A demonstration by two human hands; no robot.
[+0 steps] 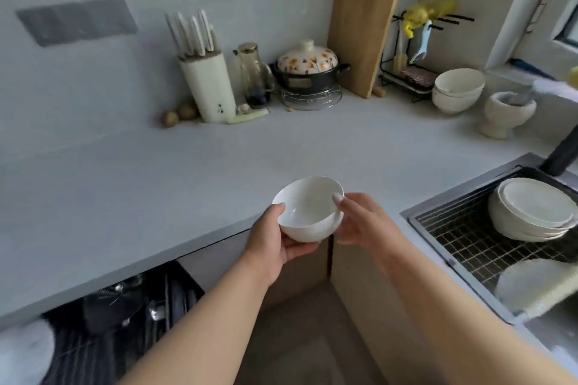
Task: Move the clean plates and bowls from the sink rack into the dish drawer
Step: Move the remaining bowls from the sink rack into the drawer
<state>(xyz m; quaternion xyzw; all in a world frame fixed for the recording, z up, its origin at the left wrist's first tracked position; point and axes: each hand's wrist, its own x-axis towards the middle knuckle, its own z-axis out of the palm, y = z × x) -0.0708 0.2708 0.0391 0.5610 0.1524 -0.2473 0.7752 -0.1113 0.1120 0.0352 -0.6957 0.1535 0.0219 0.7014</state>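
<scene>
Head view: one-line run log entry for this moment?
stage: carry | held: white bowl | left hand: cups underside | right hand: pinches rim | left in sink rack: plate stack | dish drawer: open

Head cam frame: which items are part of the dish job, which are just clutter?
Job: white bowl held by left hand and right hand; plate stack on sink rack; open dish drawer.
Clutter: knife block, clay pot, cutting board, mortar.

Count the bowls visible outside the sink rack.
3, as far as I can tell: one white bowl held by the left hand and right hand, plus two stacked bowls on the far right counter. More may be nested.
</scene>
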